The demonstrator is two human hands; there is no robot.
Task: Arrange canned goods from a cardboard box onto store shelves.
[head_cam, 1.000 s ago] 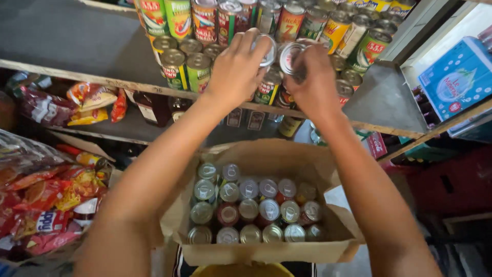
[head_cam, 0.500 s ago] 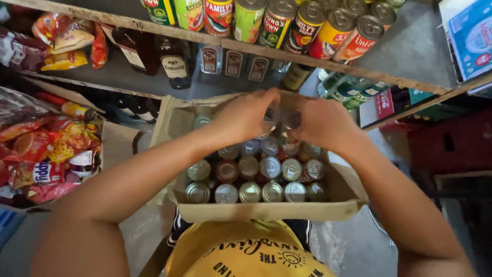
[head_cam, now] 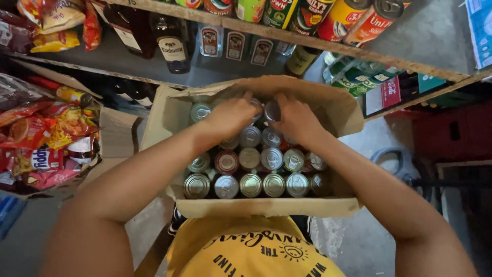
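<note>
cardboard box (head_cam: 256, 206): plain brown | cans (head_cam: 250, 184) in box: silver tops, one top red-ringed | shirt (head_cam: 251, 254): yellow, black lettering and sun drawing | snack packets (head_cam: 41, 138): red, orange, yellow | bottles (head_cam: 171, 38) on shelf: dark glass, pale labels | crate (head_cam: 451, 131): red

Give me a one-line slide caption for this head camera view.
Both hands, left hand and right hand, reach into an open cardboard box packed with tin cans below stocked shelves.
</note>
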